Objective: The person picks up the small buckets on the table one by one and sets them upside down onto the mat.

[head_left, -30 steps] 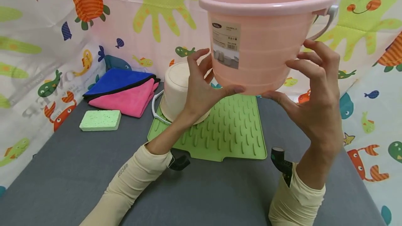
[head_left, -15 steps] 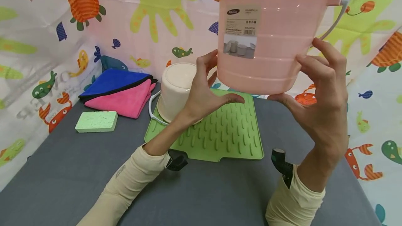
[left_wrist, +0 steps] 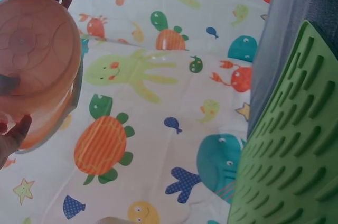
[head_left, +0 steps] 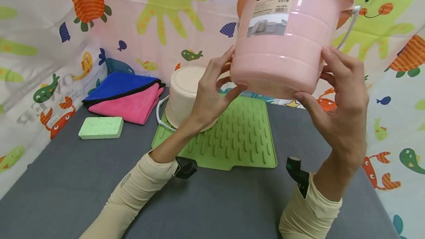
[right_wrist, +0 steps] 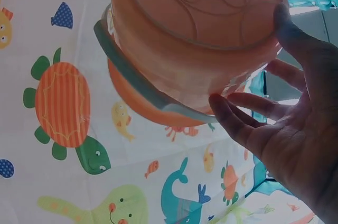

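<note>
A pink bucket (head_left: pixel 279 52) with a printed label hangs in the air above the far part of the table, its base tipped towards me and its rim away. My left hand (head_left: pixel 210 93) holds its left side, thumb at the lower edge. On the other side my right hand (head_left: pixel 345 102) grips the wall, thumb under the base edge. The moulded flower pattern on the bucket's base (right_wrist: pixel 211 2) shows in the right wrist view, beside the grey handle (right_wrist: pixel 132 71). In the left wrist view the bucket (left_wrist: pixel 37 49) is partly cut off at the edge.
A cream bucket (head_left: pixel 184 87) stands upside down on a green ridged mat (head_left: pixel 245 132), partly behind my left hand. Left of it lie a folded blue cloth (head_left: pixel 123 86), a pink cloth (head_left: pixel 132 106) and a pale green sponge (head_left: pixel 101 127). A patterned curtain (head_left: pixel 159 47) stands behind.
The pink bucket has shifted a little right and tilted, so its underside now shows and its opening faces away. My left thumb, apart from it half a second ago, touches its lower edge.
</note>
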A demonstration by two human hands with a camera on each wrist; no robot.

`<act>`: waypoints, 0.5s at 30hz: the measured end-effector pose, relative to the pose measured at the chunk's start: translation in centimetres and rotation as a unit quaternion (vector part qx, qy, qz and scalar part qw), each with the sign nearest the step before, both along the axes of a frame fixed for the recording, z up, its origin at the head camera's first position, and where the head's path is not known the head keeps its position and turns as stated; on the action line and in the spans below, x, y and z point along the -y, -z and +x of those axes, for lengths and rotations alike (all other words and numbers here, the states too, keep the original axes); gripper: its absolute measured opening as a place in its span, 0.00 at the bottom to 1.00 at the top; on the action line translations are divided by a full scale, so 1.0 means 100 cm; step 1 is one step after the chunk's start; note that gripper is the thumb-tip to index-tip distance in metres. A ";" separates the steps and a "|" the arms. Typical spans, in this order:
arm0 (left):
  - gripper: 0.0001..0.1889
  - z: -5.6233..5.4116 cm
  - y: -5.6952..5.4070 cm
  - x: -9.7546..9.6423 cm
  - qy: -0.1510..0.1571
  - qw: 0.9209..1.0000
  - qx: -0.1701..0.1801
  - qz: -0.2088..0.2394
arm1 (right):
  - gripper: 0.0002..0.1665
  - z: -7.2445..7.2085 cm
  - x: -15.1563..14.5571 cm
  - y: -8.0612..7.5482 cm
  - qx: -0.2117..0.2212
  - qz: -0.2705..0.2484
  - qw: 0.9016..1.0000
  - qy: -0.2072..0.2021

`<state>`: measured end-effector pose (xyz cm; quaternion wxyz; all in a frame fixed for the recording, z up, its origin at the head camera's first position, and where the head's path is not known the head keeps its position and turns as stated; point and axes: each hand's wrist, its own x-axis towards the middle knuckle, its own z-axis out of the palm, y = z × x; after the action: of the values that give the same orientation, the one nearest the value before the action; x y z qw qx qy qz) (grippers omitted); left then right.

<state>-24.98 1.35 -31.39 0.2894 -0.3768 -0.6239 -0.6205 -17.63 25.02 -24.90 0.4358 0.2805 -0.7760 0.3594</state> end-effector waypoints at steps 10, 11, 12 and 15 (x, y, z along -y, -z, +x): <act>0.38 -0.002 0.004 0.003 -0.002 0.999 0.017 0.049 | 0.76 -0.007 -0.008 0.003 0.049 0.118 0.991 0.023; 0.37 -0.002 0.003 0.003 0.003 0.999 0.015 0.050 | 0.78 -0.008 -0.009 0.004 0.051 0.124 0.991 0.022; 0.36 -0.002 0.002 0.003 0.009 0.999 0.013 0.051 | 0.78 -0.008 -0.010 0.004 0.054 0.130 0.990 0.022; 0.40 -0.005 0.000 0.006 0.011 0.999 -0.011 0.034 | 0.78 -0.010 -0.013 0.005 0.062 0.143 0.987 0.025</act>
<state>-25.44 0.79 -31.40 0.3020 -0.3805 -0.5950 -0.6403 -18.63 26.29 -25.35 0.3512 0.2982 -0.8515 0.2502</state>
